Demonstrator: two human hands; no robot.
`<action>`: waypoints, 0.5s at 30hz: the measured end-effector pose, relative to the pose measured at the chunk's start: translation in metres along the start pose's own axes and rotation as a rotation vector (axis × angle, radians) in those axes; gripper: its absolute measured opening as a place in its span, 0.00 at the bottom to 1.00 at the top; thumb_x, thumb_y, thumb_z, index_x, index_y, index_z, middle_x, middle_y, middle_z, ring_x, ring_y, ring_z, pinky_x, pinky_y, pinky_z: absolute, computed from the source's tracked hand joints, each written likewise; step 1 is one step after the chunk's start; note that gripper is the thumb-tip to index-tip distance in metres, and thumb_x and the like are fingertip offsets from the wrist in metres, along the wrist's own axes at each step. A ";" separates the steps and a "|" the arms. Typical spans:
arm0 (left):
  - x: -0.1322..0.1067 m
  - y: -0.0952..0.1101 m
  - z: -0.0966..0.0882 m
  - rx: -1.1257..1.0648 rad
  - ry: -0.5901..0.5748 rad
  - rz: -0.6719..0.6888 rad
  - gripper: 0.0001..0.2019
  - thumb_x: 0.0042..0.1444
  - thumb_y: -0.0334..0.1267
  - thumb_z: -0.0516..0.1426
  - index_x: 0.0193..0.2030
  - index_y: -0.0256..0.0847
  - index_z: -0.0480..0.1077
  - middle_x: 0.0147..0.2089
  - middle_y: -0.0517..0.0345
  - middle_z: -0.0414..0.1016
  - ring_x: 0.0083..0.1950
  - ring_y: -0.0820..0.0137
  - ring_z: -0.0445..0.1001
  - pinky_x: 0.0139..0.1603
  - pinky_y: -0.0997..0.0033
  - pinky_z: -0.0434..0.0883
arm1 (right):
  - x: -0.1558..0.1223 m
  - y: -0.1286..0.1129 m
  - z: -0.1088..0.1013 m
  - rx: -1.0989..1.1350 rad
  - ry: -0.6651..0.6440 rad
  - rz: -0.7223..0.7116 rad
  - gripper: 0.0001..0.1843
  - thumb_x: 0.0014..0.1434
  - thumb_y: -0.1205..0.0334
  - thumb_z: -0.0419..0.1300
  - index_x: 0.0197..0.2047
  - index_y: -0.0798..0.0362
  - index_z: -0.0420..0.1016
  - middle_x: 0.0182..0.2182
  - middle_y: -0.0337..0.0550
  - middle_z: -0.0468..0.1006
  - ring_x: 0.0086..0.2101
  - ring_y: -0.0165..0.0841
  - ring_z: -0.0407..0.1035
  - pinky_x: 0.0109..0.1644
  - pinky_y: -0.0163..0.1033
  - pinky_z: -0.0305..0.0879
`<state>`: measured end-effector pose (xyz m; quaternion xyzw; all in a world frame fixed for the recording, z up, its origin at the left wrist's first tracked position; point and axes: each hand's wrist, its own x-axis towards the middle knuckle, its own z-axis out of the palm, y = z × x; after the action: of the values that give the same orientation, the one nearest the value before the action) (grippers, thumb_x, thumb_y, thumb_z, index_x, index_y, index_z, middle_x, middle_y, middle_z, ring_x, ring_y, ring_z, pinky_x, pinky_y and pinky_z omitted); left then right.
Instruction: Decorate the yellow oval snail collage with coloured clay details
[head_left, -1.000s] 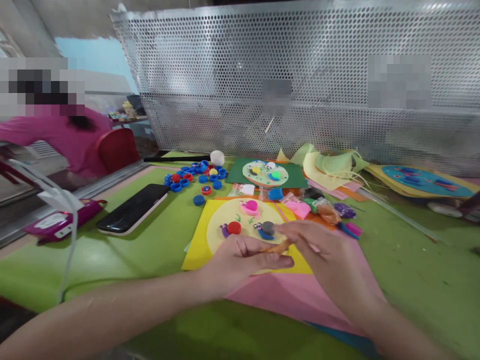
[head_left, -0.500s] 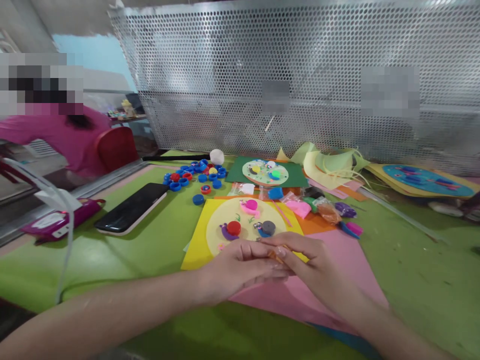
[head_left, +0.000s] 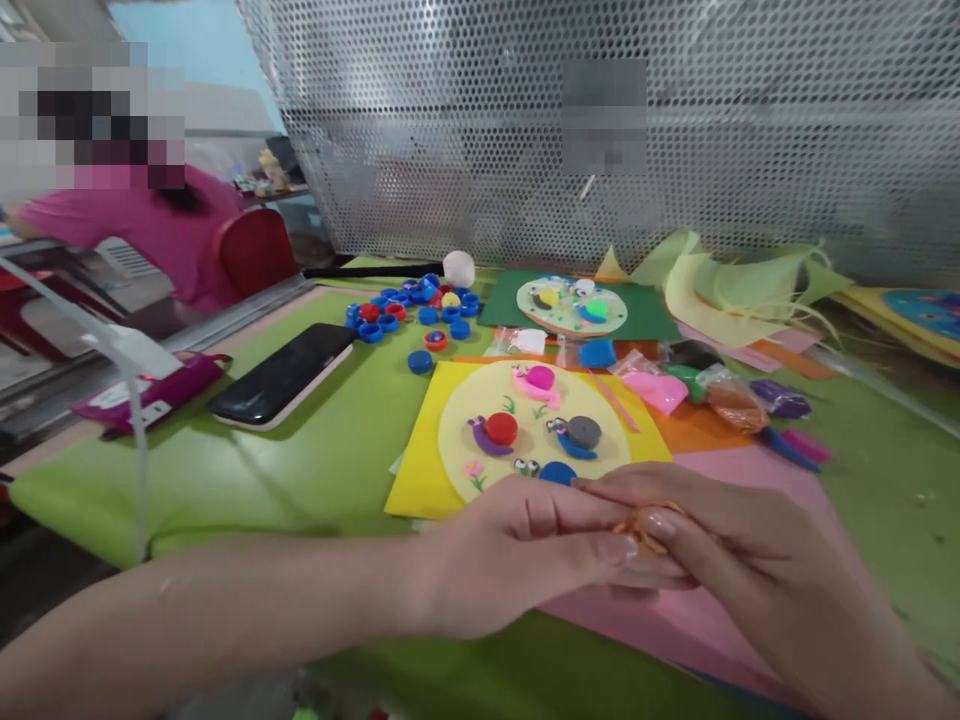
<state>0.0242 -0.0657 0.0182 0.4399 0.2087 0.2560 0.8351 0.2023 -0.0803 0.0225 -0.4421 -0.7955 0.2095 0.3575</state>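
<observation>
My left hand (head_left: 517, 560) and my right hand (head_left: 750, 560) meet in front of the yellow card. Both are closed around a small orange-brown piece of modelling clay (head_left: 646, 528), pinched between thumbs and fingers and mostly hidden by them. Just beyond lies a yellow card (head_left: 420, 470) with a pale oval on it. Snail figures with bottle-cap shells sit on the oval: a red cap (head_left: 502, 429), a grey cap (head_left: 584, 433) and a pink cap (head_left: 540, 378). A blue cap (head_left: 558, 473) and googly eyes (head_left: 526, 467) show near my fingers.
Loose bottle caps (head_left: 427, 316) lie at the back left, near a phone (head_left: 285, 375) and a purple case (head_left: 161, 395). Bagged clay (head_left: 731, 398) lies right of the card. A green card (head_left: 502, 300) is behind. A person in pink (head_left: 150, 230) sits far left.
The camera view has shifted and come closer, so the card appears larger. Both hands stay together on the orange-brown clay. The blue cap and googly eyes now show beyond my fingers.
</observation>
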 end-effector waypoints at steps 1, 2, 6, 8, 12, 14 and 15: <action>-0.001 0.001 0.000 0.016 -0.001 -0.012 0.12 0.57 0.33 0.55 0.46 0.32 0.72 0.49 0.46 0.73 0.53 0.60 0.69 0.57 0.59 0.64 | 0.000 0.001 0.001 0.005 0.018 -0.008 0.12 0.58 0.63 0.52 0.38 0.44 0.76 0.34 0.33 0.79 0.32 0.27 0.74 0.35 0.27 0.72; -0.001 0.002 0.000 0.036 -0.001 -0.026 0.12 0.58 0.30 0.53 0.47 0.31 0.72 0.49 0.47 0.73 0.53 0.61 0.69 0.57 0.60 0.64 | -0.001 0.001 0.002 0.008 0.024 -0.013 0.12 0.58 0.62 0.52 0.39 0.43 0.76 0.34 0.33 0.80 0.31 0.28 0.74 0.34 0.29 0.72; -0.002 0.005 0.001 0.064 -0.007 -0.051 0.14 0.58 0.25 0.48 0.47 0.33 0.71 0.49 0.52 0.74 0.53 0.65 0.70 0.56 0.65 0.65 | -0.002 0.002 0.003 -0.012 0.011 -0.007 0.12 0.57 0.58 0.52 0.38 0.41 0.76 0.33 0.34 0.80 0.30 0.32 0.75 0.34 0.34 0.74; -0.001 0.005 0.002 0.050 -0.026 -0.047 0.15 0.58 0.24 0.48 0.47 0.35 0.72 0.48 0.55 0.75 0.52 0.66 0.70 0.56 0.67 0.65 | -0.002 0.001 0.004 -0.030 0.050 -0.002 0.12 0.57 0.58 0.52 0.37 0.40 0.77 0.32 0.34 0.80 0.29 0.33 0.75 0.33 0.34 0.74; -0.001 0.007 0.003 0.023 -0.056 -0.036 0.17 0.58 0.23 0.47 0.46 0.36 0.73 0.47 0.57 0.76 0.52 0.67 0.70 0.57 0.68 0.64 | -0.005 -0.001 0.004 -0.051 0.068 -0.014 0.11 0.57 0.57 0.53 0.38 0.37 0.76 0.33 0.31 0.79 0.31 0.31 0.75 0.34 0.31 0.74; -0.001 0.009 0.004 0.037 -0.066 -0.034 0.17 0.58 0.22 0.46 0.46 0.36 0.73 0.48 0.57 0.75 0.55 0.66 0.68 0.58 0.68 0.63 | -0.007 0.000 0.005 -0.023 0.051 0.012 0.11 0.57 0.53 0.52 0.40 0.34 0.75 0.35 0.30 0.79 0.34 0.33 0.74 0.37 0.33 0.74; -0.002 0.009 0.005 0.053 -0.072 -0.033 0.17 0.58 0.22 0.46 0.45 0.36 0.73 0.49 0.57 0.74 0.56 0.65 0.66 0.59 0.67 0.62 | -0.008 0.001 0.005 -0.010 0.045 0.047 0.11 0.57 0.49 0.52 0.40 0.32 0.75 0.36 0.29 0.79 0.35 0.34 0.74 0.38 0.35 0.74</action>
<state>0.0230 -0.0651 0.0287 0.4674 0.1924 0.2208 0.8341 0.2019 -0.0872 0.0155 -0.4669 -0.7780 0.2037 0.3678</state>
